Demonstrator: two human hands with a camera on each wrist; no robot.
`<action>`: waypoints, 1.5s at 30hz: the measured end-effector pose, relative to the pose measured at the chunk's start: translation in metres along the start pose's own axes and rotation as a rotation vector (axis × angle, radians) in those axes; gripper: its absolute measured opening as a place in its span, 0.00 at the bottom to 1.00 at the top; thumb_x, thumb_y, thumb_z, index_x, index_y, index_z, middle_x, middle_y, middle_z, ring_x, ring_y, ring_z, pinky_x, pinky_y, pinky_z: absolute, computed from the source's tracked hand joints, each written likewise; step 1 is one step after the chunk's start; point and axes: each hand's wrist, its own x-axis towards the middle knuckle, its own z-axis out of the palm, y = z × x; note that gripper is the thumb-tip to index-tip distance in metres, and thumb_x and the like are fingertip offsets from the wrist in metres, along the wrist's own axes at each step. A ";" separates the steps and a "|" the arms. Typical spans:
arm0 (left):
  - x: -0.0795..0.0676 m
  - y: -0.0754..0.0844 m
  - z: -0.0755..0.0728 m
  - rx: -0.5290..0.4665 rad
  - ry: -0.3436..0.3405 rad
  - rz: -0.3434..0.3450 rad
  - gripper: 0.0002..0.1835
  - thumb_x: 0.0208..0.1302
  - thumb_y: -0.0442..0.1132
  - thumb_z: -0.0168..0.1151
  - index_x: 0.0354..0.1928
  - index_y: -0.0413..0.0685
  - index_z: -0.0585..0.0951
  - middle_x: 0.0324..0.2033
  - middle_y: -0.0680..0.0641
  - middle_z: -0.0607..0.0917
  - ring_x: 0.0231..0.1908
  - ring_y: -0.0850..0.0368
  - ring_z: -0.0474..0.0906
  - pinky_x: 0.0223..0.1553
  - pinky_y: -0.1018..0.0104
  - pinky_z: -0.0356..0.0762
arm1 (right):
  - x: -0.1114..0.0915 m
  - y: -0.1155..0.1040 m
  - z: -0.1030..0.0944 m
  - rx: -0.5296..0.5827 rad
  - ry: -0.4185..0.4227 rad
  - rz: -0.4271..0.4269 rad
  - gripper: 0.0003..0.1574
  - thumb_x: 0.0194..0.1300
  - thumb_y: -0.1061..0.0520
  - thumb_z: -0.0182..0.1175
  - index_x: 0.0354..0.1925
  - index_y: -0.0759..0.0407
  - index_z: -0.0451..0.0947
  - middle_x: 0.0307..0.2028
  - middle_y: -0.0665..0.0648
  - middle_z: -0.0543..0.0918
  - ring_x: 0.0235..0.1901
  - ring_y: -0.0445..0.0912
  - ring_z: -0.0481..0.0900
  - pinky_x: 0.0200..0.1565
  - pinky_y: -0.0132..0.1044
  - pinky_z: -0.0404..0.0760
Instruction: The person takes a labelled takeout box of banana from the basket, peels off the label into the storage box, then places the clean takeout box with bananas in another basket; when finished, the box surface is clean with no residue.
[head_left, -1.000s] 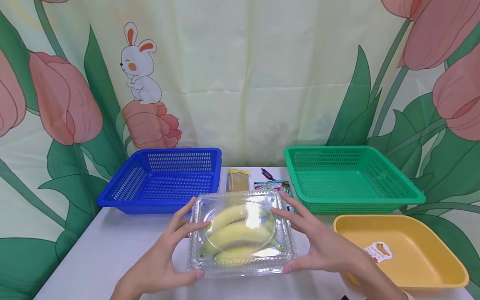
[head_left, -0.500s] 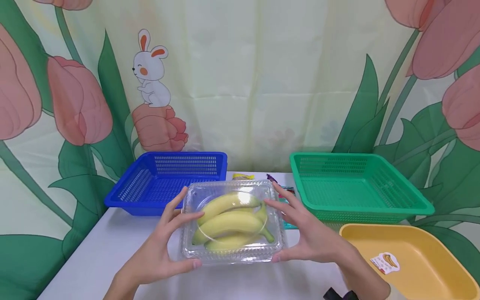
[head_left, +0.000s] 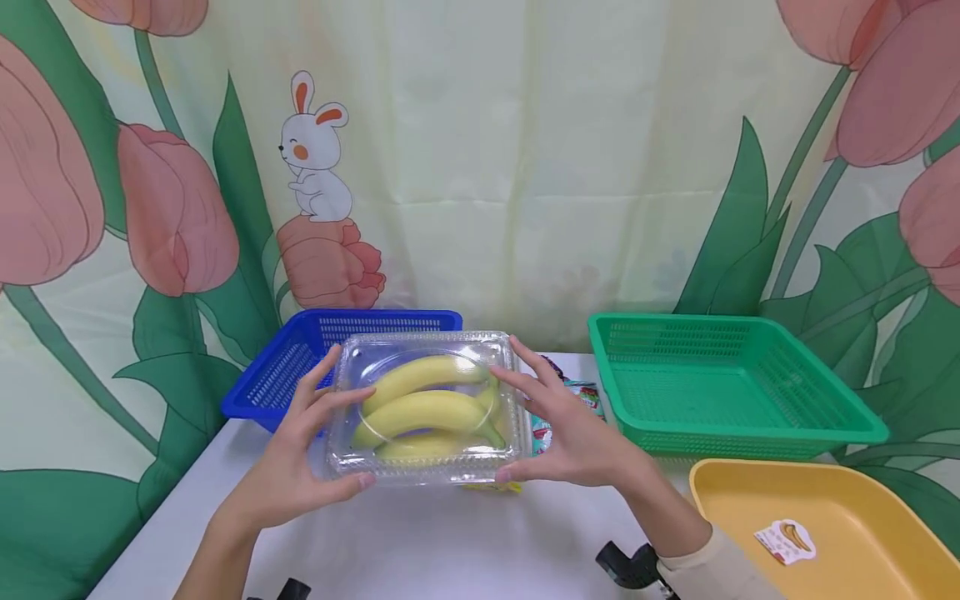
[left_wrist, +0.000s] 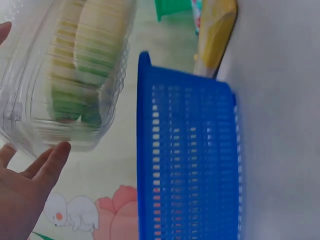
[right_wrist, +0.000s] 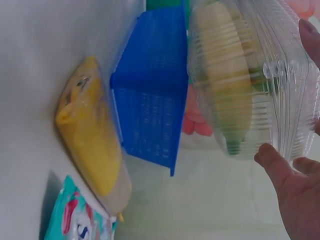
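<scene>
A clear plastic clamshell box [head_left: 427, 467] with several bananas [head_left: 420, 417] inside is held up between my two hands, above the table. My left hand [head_left: 288, 458] grips its left side, thumb at the near edge and fingers spread over the lid. On the opposite side my right hand [head_left: 581, 433] grips it the same way. The box partly covers the blue basket [head_left: 262, 375] behind it; in the left wrist view its end hangs above the level of the basket [left_wrist: 190, 160].
A green basket [head_left: 750, 442] stands at the back right, with a yellow tub [head_left: 847, 517] nearer me holding a banana-printed card [head_left: 786, 542]. Between the baskets lie a yellow packet [right_wrist: 92, 135] and a teal packet [right_wrist: 80, 215]. A flowered curtain [head_left: 555, 167] hangs behind.
Both hands have carried the banana box left and upward in the head view, from the middle toward the blue basket. The view itself has shifted slightly.
</scene>
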 end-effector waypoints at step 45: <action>0.053 -0.111 -0.044 -0.125 0.089 -0.309 0.29 0.58 0.39 0.78 0.59 0.44 0.77 0.81 0.54 0.57 0.79 0.34 0.47 0.65 0.24 0.58 | 0.128 0.071 0.058 0.112 -0.047 0.246 0.61 0.62 0.34 0.70 0.82 0.42 0.49 0.83 0.43 0.41 0.77 0.55 0.60 0.74 0.55 0.61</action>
